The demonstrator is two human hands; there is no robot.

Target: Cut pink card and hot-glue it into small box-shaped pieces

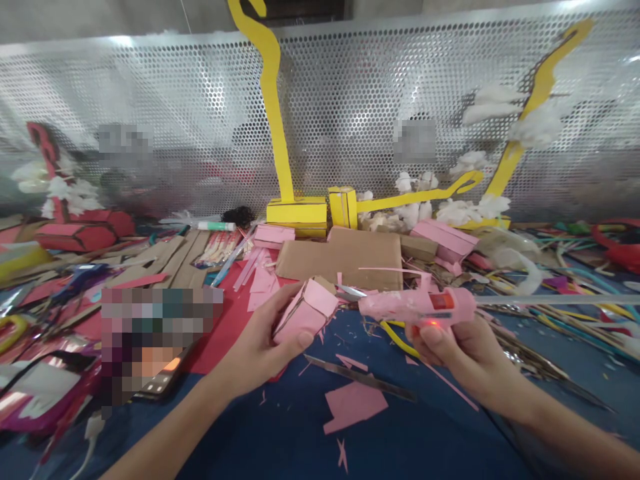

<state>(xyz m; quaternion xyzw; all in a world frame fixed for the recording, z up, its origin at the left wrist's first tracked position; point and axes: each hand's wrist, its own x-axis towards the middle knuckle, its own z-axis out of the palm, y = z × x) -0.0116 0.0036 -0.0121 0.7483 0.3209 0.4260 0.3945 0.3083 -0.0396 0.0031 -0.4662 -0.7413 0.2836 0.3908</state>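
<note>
My left hand (267, 337) grips a small pink paper-covered cardboard box (311, 307), fingers behind it and thumb along its lower edge. Brown cardboard shows at the seams. In my right hand (463, 357) is a pink hot glue gun (420, 305), its nozzle pointing left toward the box, a short way apart from it. A red light glows on the gun near my thumb, and a clear glue stick (555, 300) sticks out of its back. Below the hands lie a thin metal strip (360, 377) and a pink paper scrap (355, 403) on the blue surface.
Behind the hands lies a flat brown cardboard piece (345, 259). Yellow hook-topped stands (297, 212) rise before a perforated metal panel (350, 100). A red stand (70, 230) with white tufts is at far left. A phone (160, 380) and cable sit left; sticks and pipe cleaners clutter the right.
</note>
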